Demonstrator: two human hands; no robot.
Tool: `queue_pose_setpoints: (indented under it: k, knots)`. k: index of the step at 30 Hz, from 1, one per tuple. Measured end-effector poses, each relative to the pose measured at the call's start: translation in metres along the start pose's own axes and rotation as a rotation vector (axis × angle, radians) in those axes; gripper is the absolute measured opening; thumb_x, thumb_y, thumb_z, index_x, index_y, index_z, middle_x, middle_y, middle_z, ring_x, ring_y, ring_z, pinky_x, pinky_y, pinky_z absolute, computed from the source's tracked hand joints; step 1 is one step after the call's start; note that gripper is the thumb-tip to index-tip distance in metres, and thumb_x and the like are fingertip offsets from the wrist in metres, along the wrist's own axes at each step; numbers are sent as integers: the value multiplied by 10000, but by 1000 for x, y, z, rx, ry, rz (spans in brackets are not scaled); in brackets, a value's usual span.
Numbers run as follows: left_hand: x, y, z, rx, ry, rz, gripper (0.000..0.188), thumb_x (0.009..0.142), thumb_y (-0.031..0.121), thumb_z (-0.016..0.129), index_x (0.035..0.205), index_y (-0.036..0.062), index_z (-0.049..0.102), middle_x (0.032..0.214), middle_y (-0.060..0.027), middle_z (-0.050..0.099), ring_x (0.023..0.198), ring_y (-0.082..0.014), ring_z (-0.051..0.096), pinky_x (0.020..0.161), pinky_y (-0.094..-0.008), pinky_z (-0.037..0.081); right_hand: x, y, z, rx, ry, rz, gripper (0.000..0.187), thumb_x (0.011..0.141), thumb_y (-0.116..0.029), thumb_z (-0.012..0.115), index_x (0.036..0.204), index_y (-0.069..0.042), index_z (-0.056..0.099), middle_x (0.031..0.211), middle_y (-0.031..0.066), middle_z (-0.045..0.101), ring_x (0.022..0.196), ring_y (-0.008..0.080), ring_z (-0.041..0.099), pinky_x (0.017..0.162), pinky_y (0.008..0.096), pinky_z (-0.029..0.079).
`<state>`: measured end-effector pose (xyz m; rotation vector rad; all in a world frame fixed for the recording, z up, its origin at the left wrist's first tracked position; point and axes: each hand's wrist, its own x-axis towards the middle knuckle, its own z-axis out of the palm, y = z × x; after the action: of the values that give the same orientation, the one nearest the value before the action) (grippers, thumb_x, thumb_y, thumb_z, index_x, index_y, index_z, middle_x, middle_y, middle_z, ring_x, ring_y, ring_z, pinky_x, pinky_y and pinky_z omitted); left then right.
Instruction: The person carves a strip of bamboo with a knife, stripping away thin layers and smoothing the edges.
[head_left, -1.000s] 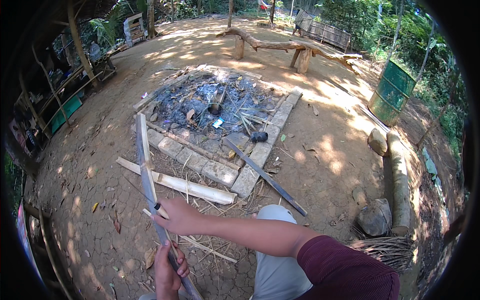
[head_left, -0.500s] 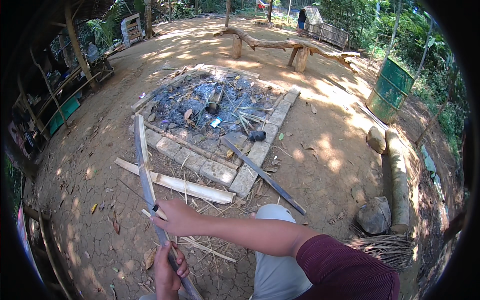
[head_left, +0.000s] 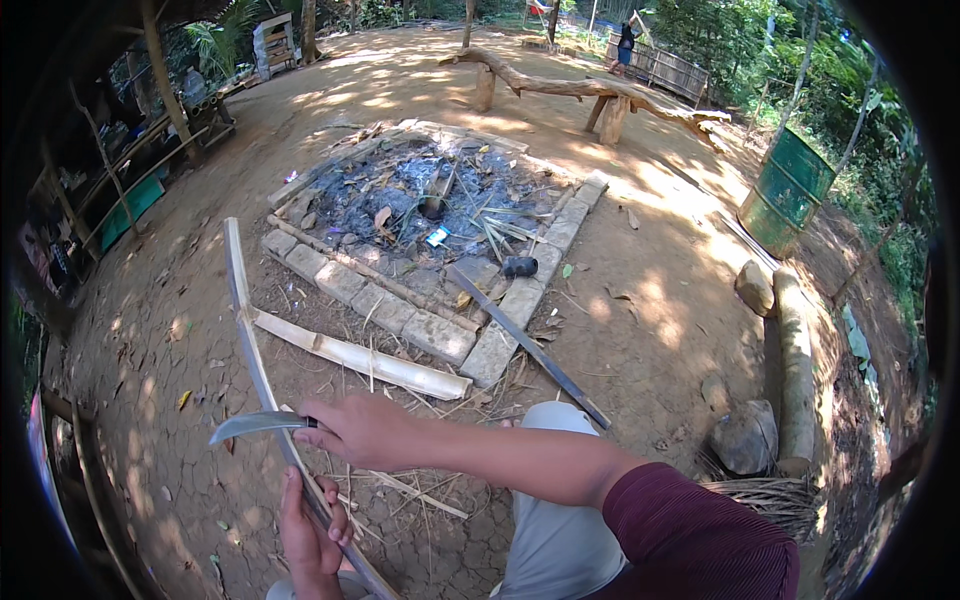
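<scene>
My right hand (head_left: 362, 430) is closed around the handle of a knife (head_left: 250, 424) with a broad, curved blade. The blade points left and lies across a long split bamboo strip (head_left: 252, 355). Lower down, my left hand (head_left: 312, 530) grips that strip near its close end, fingers wrapped round it. The strip slants up and away to the left, its far tip above the ground. Under it lies a pale split piece of bamboo (head_left: 370, 366), hollow side up. Thin shavings (head_left: 410, 490) are scattered on the ground by my hands.
Ahead is a fire pit (head_left: 455, 342) edged with blocks, full of ash. A dark flat strip (head_left: 540, 350) and a black can (head_left: 519, 267) rest at its near corner. Beyond stand a log bench (head_left: 560, 84), a green drum (head_left: 788, 190) and a distant person (head_left: 625, 48). A log (head_left: 795, 370) lies right.
The knife blade has turned from edge-on to showing its flat side. The strip's far end has swung left. The distant person has straightened, with an arm or object raised.
</scene>
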<state>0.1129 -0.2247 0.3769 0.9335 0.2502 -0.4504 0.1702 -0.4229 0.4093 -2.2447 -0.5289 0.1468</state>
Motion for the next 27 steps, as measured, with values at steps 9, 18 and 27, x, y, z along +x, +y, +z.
queue_pose_setpoints:
  k: [9, 18, 27]
  knots:
    - [-3, -6, -6, -43, 124, 67, 480, 1087, 464, 324, 895, 86, 550, 704, -22, 540, 415, -150, 486, 354, -287, 408, -31, 1, 40, 80, -60, -181, 332, 1056, -409, 440, 1035, -83, 502, 855, 150, 689, 772, 406, 676, 637, 529, 503]
    - [-9, -13, -1, -18, 99, 30, 390, 1097, 419, 351, 969, 91, 517, 694, -32, 528, 375, -120, 416, 332, -278, 339, -19, 6, 56, -303, 222, -326, 315, 995, -373, 574, 884, -81, 531, 738, 112, 640, 633, 312, 676, 487, 419, 495]
    - [-15, -12, 1, -10, 114, -2, 320, 1107, 383, 348, 1053, 101, 488, 711, -53, 539, 376, -119, 419, 331, -275, 333, -7, 9, 53, -491, 328, -421, 363, 991, -396, 574, 811, -85, 524, 676, 81, 561, 570, 277, 629, 473, 390, 476]
